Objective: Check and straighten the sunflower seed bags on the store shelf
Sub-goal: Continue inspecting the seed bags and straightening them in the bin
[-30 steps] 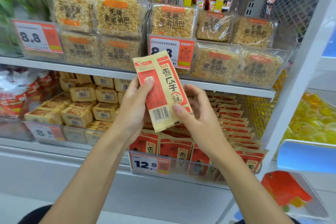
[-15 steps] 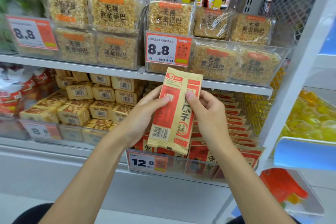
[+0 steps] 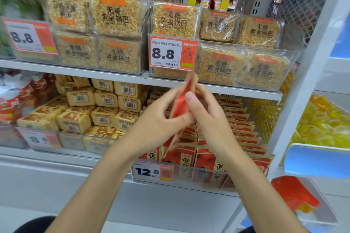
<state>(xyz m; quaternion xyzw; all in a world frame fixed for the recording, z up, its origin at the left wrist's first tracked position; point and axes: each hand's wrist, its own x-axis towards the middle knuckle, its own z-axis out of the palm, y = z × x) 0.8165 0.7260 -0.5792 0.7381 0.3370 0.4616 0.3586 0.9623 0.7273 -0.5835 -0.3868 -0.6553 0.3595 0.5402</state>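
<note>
A red and tan sunflower seed bag [image 3: 182,101] stands nearly edge-on to me, blurred, in front of the lower shelf. My left hand [image 3: 157,121] grips its left side and my right hand [image 3: 206,117] pinches its right side with the thumb on the front. Below and behind them, several rows of the same sunflower seed bags [image 3: 240,130] stand upright in a clear bin [image 3: 208,178] with a 12.8 price tag [image 3: 151,171]. My hands hide the bags in the middle of the bin.
Yellow snack packs [image 3: 91,113] fill the bin to the left. On the shelf above [image 3: 94,74] stand clear packs of rice crisps [image 3: 117,15] behind 8.8 tags. A white upright post [image 3: 303,91] and a wire mesh side close the right.
The bag has turned from showing its back with the barcode to nearly edge-on. Both hands have closed in on its sides and the bag has come lower than one second ago.
</note>
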